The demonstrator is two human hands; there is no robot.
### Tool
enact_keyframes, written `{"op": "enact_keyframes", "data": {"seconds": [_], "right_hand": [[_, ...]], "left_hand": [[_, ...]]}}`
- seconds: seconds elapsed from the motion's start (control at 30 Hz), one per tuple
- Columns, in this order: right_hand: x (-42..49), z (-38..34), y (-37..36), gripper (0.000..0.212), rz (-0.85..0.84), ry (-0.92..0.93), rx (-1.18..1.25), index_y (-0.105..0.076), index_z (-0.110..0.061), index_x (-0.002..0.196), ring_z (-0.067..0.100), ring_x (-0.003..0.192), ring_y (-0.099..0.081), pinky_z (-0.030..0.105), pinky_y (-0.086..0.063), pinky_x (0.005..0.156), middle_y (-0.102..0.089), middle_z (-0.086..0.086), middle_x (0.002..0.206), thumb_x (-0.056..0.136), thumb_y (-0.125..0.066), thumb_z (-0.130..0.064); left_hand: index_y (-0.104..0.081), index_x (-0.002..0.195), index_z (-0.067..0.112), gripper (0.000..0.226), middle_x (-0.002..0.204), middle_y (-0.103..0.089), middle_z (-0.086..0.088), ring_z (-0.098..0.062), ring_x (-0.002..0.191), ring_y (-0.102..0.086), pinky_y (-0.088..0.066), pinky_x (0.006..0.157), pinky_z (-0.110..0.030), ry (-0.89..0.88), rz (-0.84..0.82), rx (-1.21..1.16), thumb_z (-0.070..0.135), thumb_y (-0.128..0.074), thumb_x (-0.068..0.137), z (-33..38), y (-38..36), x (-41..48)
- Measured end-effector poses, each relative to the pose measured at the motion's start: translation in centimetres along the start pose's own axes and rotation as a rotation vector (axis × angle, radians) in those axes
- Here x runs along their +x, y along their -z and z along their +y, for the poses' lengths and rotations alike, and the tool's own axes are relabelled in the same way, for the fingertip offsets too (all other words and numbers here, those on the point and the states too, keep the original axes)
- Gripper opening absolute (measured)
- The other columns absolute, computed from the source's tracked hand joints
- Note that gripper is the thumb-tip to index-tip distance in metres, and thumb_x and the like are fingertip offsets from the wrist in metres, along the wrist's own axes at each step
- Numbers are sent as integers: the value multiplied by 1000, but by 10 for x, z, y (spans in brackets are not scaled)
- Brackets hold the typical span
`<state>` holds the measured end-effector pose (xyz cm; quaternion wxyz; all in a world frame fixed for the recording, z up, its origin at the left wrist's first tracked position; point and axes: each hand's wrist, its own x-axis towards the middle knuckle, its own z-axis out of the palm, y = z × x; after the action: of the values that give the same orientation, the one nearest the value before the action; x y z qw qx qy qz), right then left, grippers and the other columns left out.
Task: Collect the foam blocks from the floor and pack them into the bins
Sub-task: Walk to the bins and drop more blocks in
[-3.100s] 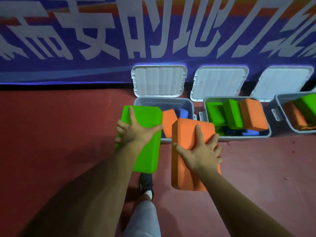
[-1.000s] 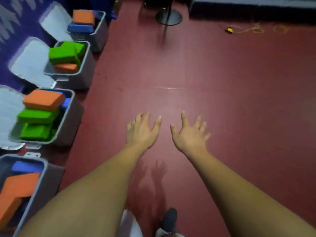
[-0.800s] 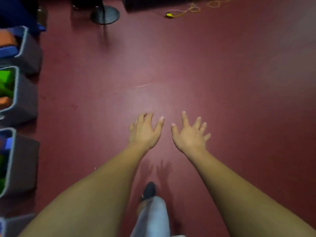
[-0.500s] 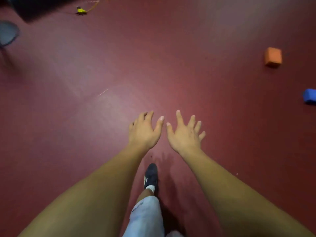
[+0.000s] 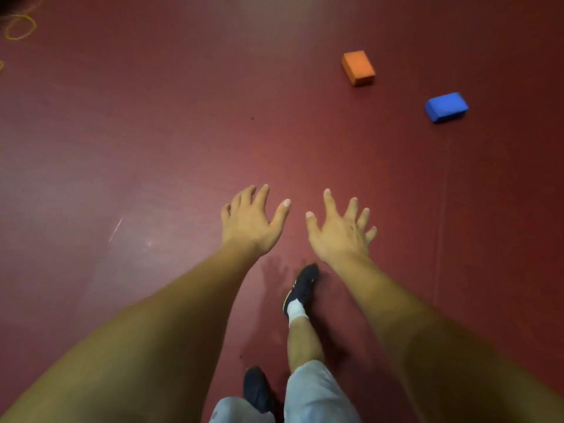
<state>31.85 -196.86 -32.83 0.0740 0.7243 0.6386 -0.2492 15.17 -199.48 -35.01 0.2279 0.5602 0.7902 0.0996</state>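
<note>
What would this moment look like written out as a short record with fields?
left hand: open, fingers spread, holding nothing
right hand: open, fingers spread, holding nothing
orange foam block: lying on the red floor, ahead and to the right, beyond both hands
blue foam block: on the floor, right of the orange one, not touching it
bins: not in view
other: yellow cord at top left; dark shoe on the floor beneath the hands

dim warm light, soft glare patch on floor [image 5: 158,227] left, faint hand shadows below, wide-angle stretch at edges, slight softness
</note>
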Motion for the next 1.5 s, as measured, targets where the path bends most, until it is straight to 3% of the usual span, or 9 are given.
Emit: {"op": "enact_keyframes", "data": {"seconds": [0.53,1.0,1.27,1.5], "right_hand": [[373,24,196,71,37,-223,99,-7,-43,160,45,153,1,67,-9,118,-3,18,168,98,-31,-67],[715,50,352,69,45,-456,220,-8,-43,160,43,154,4,67,-7,117,0,17,169,100,-33,-64],[869,186,419,69,69,-633,352,-8,-44,160,43,154,2,65,-12,116,-1,17,169,99,-34,-62],[1032,323,401,68,79,-700,350,-9,-42,160,41,154,2,62,-12,117,-1,18,168,100,-36,-59]], "left_hand": [[-27,158,31,77,164,-24,-4,-25,150,-22,-18,120,-50,-232,-156,119,75,-21,95,248,14,394],[-19,161,29,77,166,-21,-5,-27,151,-18,-18,119,-49,-394,-295,202,73,-18,97,481,-29,756],[-24,159,30,75,165,-26,-5,-26,150,-22,-18,120,-49,-557,-358,214,72,-23,96,662,-129,859],[-28,158,32,69,164,-28,-5,-27,148,-26,-18,118,-46,-591,-341,159,68,-28,99,779,-285,964]]}}
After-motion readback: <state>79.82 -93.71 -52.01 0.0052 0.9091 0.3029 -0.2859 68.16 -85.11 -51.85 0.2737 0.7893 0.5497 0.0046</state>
